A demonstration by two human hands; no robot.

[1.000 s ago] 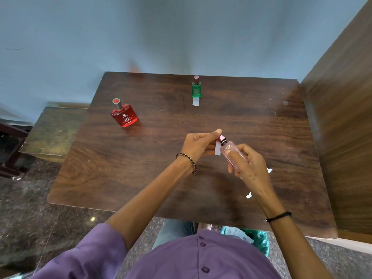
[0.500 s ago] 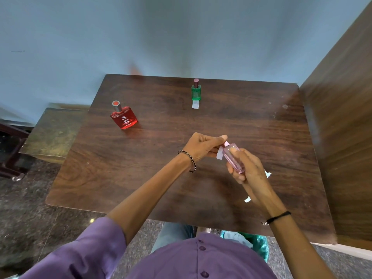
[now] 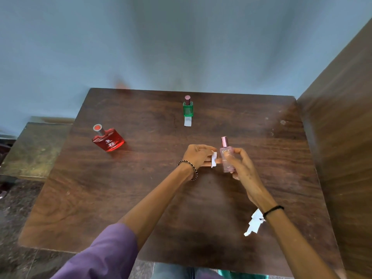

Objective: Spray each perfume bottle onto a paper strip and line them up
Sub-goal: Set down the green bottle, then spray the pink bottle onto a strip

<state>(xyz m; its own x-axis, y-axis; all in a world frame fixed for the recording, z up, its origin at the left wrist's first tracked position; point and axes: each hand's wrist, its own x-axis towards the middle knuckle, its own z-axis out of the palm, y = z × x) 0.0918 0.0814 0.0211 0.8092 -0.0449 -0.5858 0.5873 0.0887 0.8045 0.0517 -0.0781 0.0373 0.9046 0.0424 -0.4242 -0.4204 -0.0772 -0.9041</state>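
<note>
green bottle (image 3: 188, 107) done, strip (image 3: 188, 121) laid in front | right hand (image 3: 240, 168) grip holds pink bottle (image 3: 227, 156) — left hand (image 3: 198, 156) pinches paper strip (image 3: 214, 159) | red bottle (image 3: 107, 138) untouched — spare strips (image 3: 254, 222) on worktop (image 3: 141, 188)

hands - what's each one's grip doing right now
Left hand: grip closed on a white paper strip.
Right hand: grip closed around the pink perfume bottle, held upright just right of the strip.
</note>
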